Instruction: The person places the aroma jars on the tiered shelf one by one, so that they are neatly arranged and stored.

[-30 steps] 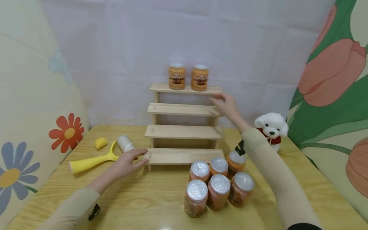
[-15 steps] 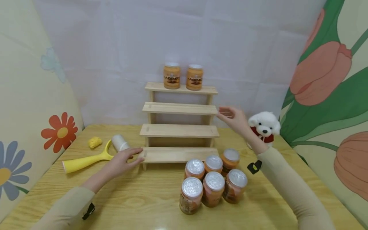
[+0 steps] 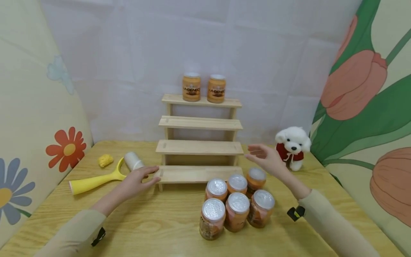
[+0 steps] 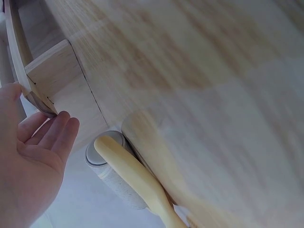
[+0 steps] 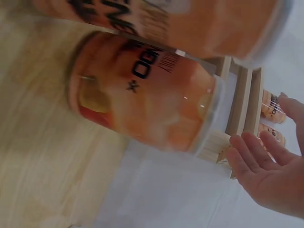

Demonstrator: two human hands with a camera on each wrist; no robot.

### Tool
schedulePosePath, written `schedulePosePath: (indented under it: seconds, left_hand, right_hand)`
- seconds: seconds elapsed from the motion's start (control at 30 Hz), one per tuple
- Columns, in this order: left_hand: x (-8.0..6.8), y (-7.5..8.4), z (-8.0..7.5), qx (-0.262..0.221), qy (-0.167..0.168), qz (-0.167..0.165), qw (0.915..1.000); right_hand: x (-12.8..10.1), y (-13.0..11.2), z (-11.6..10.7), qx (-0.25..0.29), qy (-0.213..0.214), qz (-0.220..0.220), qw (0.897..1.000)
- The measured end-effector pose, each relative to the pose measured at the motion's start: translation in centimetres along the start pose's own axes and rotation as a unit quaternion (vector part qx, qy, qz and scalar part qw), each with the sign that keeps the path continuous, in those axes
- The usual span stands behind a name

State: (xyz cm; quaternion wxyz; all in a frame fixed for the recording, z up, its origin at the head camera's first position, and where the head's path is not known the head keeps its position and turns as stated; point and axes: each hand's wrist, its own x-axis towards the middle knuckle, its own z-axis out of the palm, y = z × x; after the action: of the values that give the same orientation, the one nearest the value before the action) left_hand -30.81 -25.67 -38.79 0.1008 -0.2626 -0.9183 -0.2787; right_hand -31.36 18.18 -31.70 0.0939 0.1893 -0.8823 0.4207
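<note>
Two jars (image 3: 191,90) are stood upright and apart on the top step of a four-step wooden rack (image 3: 199,147), their dark lettering turned forward. Six more jars (image 3: 237,214) with silvery lids are grouped closely in two rows of three on the table (image 3: 160,225), before the right half of the rack. The left end of the lowest step is pinched by the left hand (image 3: 138,181), with the thumb seen on one face and the fingertips on the other in the left wrist view. The right hand (image 3: 269,160) is held off the table, behind the grouped jars and just beside the right end of the second step from the bottom; its fingers are loosely bent, the thumb is parted from them, and nothing is gripped.

To the left, a yellow handle (image 3: 96,182) is laid with its curved end beside a pale roll (image 3: 133,160); whether they are joined cannot be told. A yellow lump (image 3: 105,160) is placed beyond. A white toy dog (image 3: 293,145), dressed in red, is seated at the right.
</note>
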Motion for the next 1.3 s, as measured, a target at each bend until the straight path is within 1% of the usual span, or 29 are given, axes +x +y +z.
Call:
schedulePosePath:
  seconds: [0.3,0.4,0.47,0.57,0.7,0.8,0.87,1.1,1.2,1.3]
  left_hand:
    - [-0.5,-0.2,-0.1,0.002,0.005,-0.001,1.0]
    - [-0.5,-0.2,-0.1,0.001,0.004,0.002,1.0]
    - [-0.4,-0.2,-0.2,-0.001,0.002,0.004,1.0]
    - [-0.2,-0.2,-0.3,0.001,0.002,0.006,1.0]
    - [0.0,-0.1,-0.4,0.007,0.0,0.009,0.9999]
    - [0.2,0.0,-0.5,0.01,-0.004,0.011,0.9999]
    - [0.3,-0.1,-0.4,0.011,-0.006,0.013,0.9998]
    - [0.2,-0.2,-0.4,0.013,-0.012,0.009,0.9998]
    - [0.0,-0.2,-0.3,0.013,-0.014,0.006,0.9998]
    - [-0.1,-0.1,-0.3,0.014,-0.014,0.007,0.9998]
  right_hand:
    - [-2.2,1.5,0.6,-0.01,-0.037,0.027,0.999]
    - [-2.8,2.1,0.6,-0.026,-0.054,0.027,0.998]
    - [-3.1,2.6,0.6,-0.049,-0.062,0.022,0.997]
    - [-3.3,3.0,0.6,-0.075,-0.059,0.013,0.995]
    - [-3.5,3.6,0.6,-0.087,-0.043,0.007,0.995]
    - [-3.7,3.8,0.4,-0.084,-0.039,0.015,0.996]
    - [-3.7,4.0,0.1,-0.076,-0.045,0.019,0.996]
    - [-4.3,4.4,-1.2,-0.057,-0.078,0.032,0.995]
    - [-4.5,4.5,-1.3,-0.045,-0.093,0.042,0.994]
    - [-4.7,4.5,-1.0,-0.028,-0.109,0.062,0.992]
